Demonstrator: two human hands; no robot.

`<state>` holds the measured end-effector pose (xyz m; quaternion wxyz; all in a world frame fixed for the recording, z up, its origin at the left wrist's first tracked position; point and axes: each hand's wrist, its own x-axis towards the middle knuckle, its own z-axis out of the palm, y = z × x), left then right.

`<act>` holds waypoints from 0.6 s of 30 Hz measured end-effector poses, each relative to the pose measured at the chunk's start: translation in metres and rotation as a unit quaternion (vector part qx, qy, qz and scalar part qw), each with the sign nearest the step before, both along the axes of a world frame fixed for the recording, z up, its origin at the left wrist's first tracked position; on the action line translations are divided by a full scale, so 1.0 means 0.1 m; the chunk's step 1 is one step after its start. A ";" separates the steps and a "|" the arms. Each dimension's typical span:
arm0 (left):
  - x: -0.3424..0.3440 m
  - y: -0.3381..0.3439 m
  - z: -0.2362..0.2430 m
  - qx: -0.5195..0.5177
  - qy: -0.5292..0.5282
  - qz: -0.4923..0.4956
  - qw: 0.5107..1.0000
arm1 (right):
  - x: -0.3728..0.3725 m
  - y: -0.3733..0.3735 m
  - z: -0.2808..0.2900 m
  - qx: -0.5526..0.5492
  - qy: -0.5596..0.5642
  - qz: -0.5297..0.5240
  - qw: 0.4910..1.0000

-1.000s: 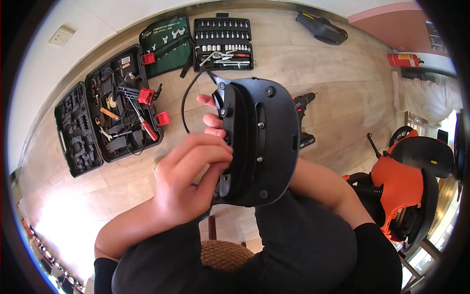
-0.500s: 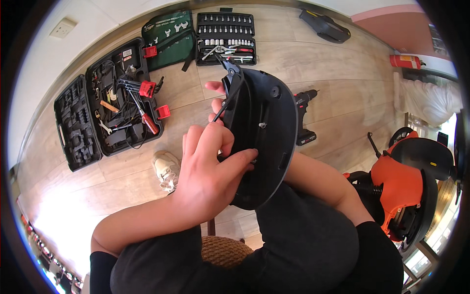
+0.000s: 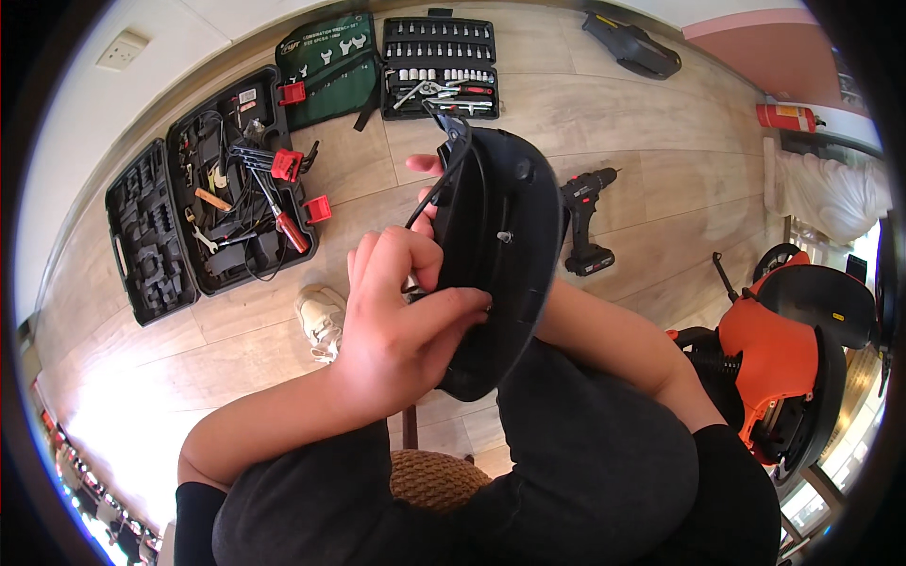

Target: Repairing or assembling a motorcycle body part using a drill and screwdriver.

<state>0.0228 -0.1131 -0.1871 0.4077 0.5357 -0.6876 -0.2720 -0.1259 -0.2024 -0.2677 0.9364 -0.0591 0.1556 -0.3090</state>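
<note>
A curved black plastic panel (image 3: 510, 226) is held upright and tilted in front of me, a thin black cable and small bolts along it. My left hand (image 3: 392, 321) is closed at its lower left: thumb tip pressed on the inner face by a small fastener, index finger curled at the edge, where a bit of metal shows. My right hand (image 3: 424, 170) grips the panel from behind; only some fingertips show past its left edge, the forearm reaching in from the right. A cordless drill (image 3: 583, 217) lies on the floor just right of the panel.
An open toolbox (image 3: 142, 236), green wrench roll (image 3: 321, 94) and socket set (image 3: 439, 47) lie on the floor (image 3: 651, 245). A black part (image 3: 630, 49) sits back right, near a red extinguisher (image 3: 783, 117). An orange-black machine (image 3: 764, 349) stands right; my shoe (image 3: 321, 321) is left.
The panel has tilted and risen slightly. My left thumb has moved from the left strip onto the inner face, with the index finger curling. My shoe and more of the drill now show.
</note>
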 end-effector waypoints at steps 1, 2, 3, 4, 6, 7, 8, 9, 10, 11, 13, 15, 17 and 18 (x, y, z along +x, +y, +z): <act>0.01 0.00 0.00 0.018 0.006 0.004 1.000 | -0.01 -0.02 -0.05 0.000 0.000 -0.001 1.000; 0.03 0.01 -0.01 0.036 0.012 0.008 0.999 | -0.01 -0.07 -0.07 0.010 0.062 0.032 0.998; 0.04 0.01 0.00 0.037 0.013 0.007 0.999 | -0.01 -0.09 -0.07 0.020 0.124 0.065 0.990; 0.05 0.00 0.00 0.064 0.038 0.016 0.997 | -0.03 -0.07 -0.04 -0.018 0.190 0.052 0.980; 0.09 0.02 -0.01 0.094 0.061 0.037 0.993 | 0.13 -0.03 0.21 -0.022 0.229 0.011 0.973; 0.11 0.02 -0.04 0.095 0.060 0.036 0.993 | 0.17 -0.02 0.26 -0.026 0.272 -0.031 0.962; 0.10 0.02 -0.08 0.095 0.075 0.036 0.992 | 0.14 -0.03 0.20 -0.111 0.325 -0.047 0.938; 0.10 0.01 -0.12 0.096 0.090 0.036 0.991 | 0.08 -0.06 0.16 -0.111 0.327 -0.049 0.937; 0.10 0.01 -0.17 0.095 0.092 0.033 0.991 | 0.02 -0.10 0.15 -0.044 0.303 -0.013 0.952; 0.13 0.02 -0.22 0.099 0.095 0.023 0.990 | 0.00 -0.12 0.15 0.025 0.275 0.024 0.961; 0.13 0.02 -0.23 0.103 0.098 0.012 0.990 | 0.04 -0.12 0.21 0.029 0.272 0.004 0.962; 0.13 0.01 -0.19 0.142 0.232 0.031 0.962 | 0.10 -0.10 0.24 0.031 0.262 -0.011 0.964; 0.23 0.07 -0.25 0.120 0.207 0.000 0.971 | 0.17 -0.08 0.26 -0.005 0.348 -0.003 0.937; 0.21 0.10 -0.22 0.298 0.413 0.040 0.860 | 0.16 -0.07 0.25 -0.027 0.334 0.014 0.942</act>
